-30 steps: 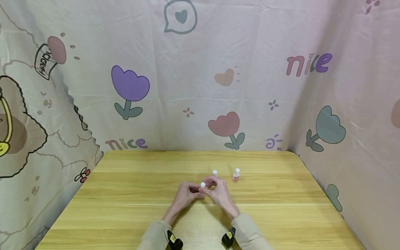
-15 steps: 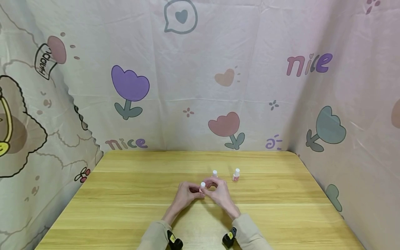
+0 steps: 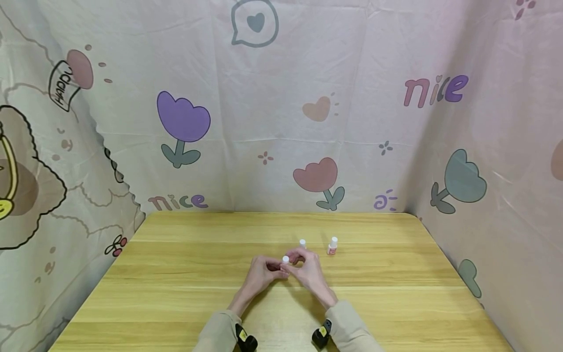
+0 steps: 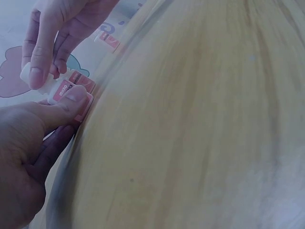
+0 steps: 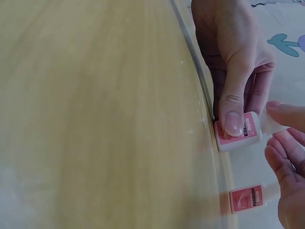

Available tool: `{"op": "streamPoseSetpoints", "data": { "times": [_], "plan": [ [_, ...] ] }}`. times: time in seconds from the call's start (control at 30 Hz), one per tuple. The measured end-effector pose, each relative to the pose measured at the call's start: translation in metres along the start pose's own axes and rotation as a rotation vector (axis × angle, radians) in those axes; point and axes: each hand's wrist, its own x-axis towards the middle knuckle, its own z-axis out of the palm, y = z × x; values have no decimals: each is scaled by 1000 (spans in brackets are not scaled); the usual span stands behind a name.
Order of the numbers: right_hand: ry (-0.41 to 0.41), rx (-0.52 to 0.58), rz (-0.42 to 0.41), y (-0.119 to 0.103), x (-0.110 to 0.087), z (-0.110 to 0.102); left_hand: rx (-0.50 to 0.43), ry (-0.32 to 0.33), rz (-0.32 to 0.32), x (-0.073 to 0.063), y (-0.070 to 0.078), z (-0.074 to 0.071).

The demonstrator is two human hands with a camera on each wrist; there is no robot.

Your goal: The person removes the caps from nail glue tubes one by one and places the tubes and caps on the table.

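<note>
Low on the table, my left hand (image 3: 260, 275) grips a small white bottle (image 5: 251, 125) with a pink label, its thumb laid across the label in both wrist views. My right hand (image 3: 311, 272) pinches the white cap (image 4: 27, 75) of that bottle between thumb and fingers. The bottle stands upright in the head view, mostly covered by the fingers. Just behind the right hand is a second bottle (image 3: 302, 243), its lower part hidden by that hand. A third one (image 3: 332, 246), capped and pink-labelled, stands upright farther right.
The wooden table (image 3: 184, 274) stretches out to both sides of the hands. A patterned cloth (image 3: 264, 117) hangs behind it and along both sides. Black wrist cameras (image 3: 246, 340) are strapped over the beige sleeves.
Almost nothing differs. The right thumb and fingers shift slightly around the cap, while the left hand and the other two bottles stay in place.
</note>
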Motion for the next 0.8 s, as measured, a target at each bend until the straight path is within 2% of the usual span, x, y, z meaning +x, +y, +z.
{"op": "streamPoseSetpoints", "data": {
  "times": [0.37, 0.8],
  "plan": [
    [-27, 88, -26, 2, -1, -2, -4, -10, -14, 0, 0, 0],
    [-75, 96, -9, 1, 1, -2, -1, -20, -19, 0, 2, 0]
  ]
}}
